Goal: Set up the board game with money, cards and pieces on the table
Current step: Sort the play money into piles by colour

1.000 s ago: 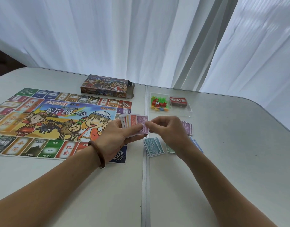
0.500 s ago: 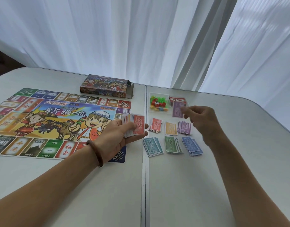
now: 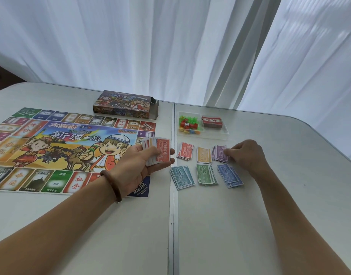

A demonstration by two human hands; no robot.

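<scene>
My left hand point(image 3: 142, 165) holds a fanned stack of play money point(image 3: 156, 150) with a red 10000 note on top, above the right edge of the colourful game board point(image 3: 57, 147). My right hand point(image 3: 244, 153) rests its fingertips on the purple pile of notes point(image 3: 220, 153). Around that pile, sorted on the table, lie a red pile point(image 3: 185, 150), a yellow pile point(image 3: 204, 154), a teal pile point(image 3: 181, 176), a green pile point(image 3: 206, 173) and a blue pile point(image 3: 229, 175).
A clear tray point(image 3: 222, 135) behind the piles holds small coloured pieces point(image 3: 188, 126) and a red card deck point(image 3: 212, 122). The game box point(image 3: 125, 104) lies past the board. A seam point(image 3: 173, 215) splits the white table. White curtains hang behind.
My right hand took a purple note from the stack in my left hand, carried it out to the right, and has now come down on the purple pile.
</scene>
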